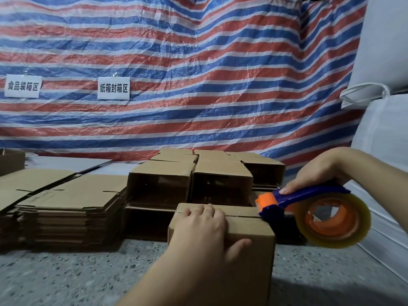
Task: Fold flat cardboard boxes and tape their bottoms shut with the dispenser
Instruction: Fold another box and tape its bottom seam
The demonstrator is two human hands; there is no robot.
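On the box [247,230], the dispenser [309,208] points left along the seam.

Speckled grey floor [88,281]: I log a stack of flat cardboard boxes [66,208] at left, folded boxes [189,184] stacked behind, one upright box [249,250] in front, and white sacks [386,151] along the right edge.
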